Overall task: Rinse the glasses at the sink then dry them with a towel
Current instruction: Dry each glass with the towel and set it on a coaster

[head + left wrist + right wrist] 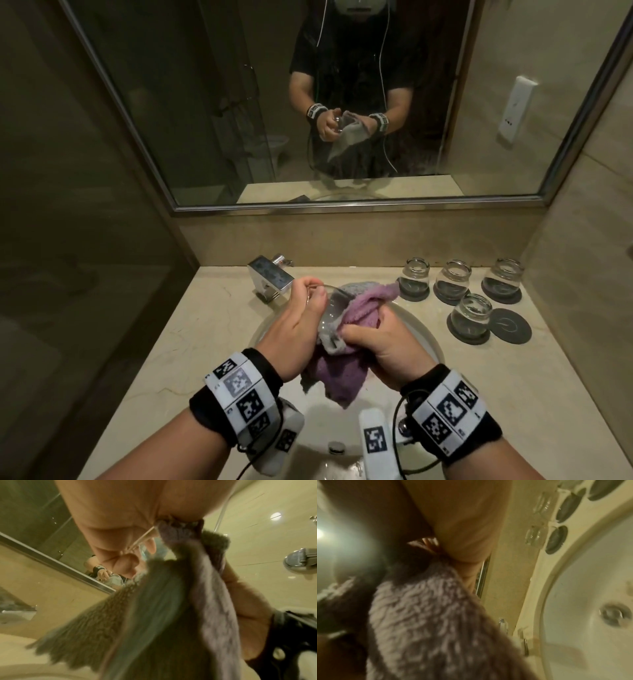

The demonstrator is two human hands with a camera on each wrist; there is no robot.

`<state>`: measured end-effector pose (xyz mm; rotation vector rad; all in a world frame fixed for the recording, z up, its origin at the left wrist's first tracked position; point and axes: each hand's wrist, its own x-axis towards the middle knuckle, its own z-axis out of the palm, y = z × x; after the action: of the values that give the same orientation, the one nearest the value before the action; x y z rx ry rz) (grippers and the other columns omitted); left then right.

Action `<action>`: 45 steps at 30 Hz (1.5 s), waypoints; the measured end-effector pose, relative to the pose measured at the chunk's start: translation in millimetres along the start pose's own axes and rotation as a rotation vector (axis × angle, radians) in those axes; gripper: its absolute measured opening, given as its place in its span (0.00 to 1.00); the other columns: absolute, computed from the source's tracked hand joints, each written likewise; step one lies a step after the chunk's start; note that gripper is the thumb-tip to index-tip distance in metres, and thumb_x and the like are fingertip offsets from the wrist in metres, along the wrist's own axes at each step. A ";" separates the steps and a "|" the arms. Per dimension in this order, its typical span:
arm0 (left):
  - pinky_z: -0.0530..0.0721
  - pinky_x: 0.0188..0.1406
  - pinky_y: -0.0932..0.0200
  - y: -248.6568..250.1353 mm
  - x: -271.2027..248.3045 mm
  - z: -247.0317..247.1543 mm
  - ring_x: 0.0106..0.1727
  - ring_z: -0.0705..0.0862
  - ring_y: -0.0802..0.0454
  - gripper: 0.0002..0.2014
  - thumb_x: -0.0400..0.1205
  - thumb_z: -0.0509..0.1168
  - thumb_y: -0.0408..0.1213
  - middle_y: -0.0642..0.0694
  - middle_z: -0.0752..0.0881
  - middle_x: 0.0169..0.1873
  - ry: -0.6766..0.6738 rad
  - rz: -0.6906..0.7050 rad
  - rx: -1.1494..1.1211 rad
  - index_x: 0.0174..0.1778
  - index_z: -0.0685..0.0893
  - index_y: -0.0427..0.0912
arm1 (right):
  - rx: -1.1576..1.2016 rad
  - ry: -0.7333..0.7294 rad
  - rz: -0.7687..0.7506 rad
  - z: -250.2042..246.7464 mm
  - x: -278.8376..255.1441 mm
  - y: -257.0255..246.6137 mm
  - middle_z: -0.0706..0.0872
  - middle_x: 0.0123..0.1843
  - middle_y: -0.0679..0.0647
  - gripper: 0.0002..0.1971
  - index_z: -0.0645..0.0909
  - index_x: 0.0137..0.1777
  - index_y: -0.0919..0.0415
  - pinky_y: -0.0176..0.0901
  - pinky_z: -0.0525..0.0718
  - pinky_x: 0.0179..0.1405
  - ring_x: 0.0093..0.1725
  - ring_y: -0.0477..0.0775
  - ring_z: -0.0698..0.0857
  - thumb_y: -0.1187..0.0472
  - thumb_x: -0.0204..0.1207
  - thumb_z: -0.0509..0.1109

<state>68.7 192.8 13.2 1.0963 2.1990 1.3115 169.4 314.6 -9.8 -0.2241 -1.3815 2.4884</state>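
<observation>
Over the sink basin (416,329), my left hand (301,315) grips a clear glass (330,305) by its rim, thumb and fingers curled around it. My right hand (376,339) clutches a purple and grey towel (346,359), bunched against and into the glass. The towel's loose end hangs down toward the basin. The left wrist view shows the glass rim (145,534) against my palm (120,520), with the towel (171,615) hanging in front. In the right wrist view the fuzzy towel (428,615) fills the frame below my hand (462,520).
Several clear glasses (414,279) stand on dark round coasters on the counter at the right; one coaster (508,325) is bare. A chrome faucet (270,277) sits behind the basin at left. The drain (336,447) lies below. A wall mirror (342,102) reflects me.
</observation>
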 end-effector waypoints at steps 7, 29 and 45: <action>0.75 0.31 0.55 0.7 10.5 -8.9 0.31 0.77 0.47 0.30 0.84 0.45 0.65 0.42 0.82 0.38 -0.066 -0.406 -0.208 0.56 0.76 0.42 | -0.599 -0.053 -0.192 8.6 -11.3 -6.7 0.91 0.48 0.47 0.27 0.82 0.54 0.57 0.37 0.87 0.45 0.49 0.46 0.90 0.80 0.57 0.81; 0.82 0.53 0.46 -4.9 -6.0 10.4 0.53 0.82 0.58 0.24 0.80 0.41 0.69 0.56 0.81 0.51 0.214 0.225 0.191 0.62 0.67 0.58 | 0.161 0.104 0.193 13.6 4.3 -8.2 0.83 0.65 0.71 0.22 0.84 0.62 0.66 0.60 0.74 0.73 0.66 0.67 0.82 0.48 0.82 0.62; 0.73 0.39 0.47 -24.4 12.6 8.7 0.40 0.83 0.38 0.34 0.75 0.56 0.73 0.26 0.87 0.42 -0.088 -0.509 -0.449 0.43 0.87 0.43 | -1.227 -0.176 -0.513 -0.4 -3.3 -8.4 0.81 0.61 0.53 0.27 0.83 0.63 0.63 0.20 0.68 0.67 0.60 0.37 0.72 0.64 0.62 0.81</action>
<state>55.4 200.9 -11.1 0.3844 1.8178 1.3816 174.1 318.0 -2.9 0.1159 -2.4594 1.0324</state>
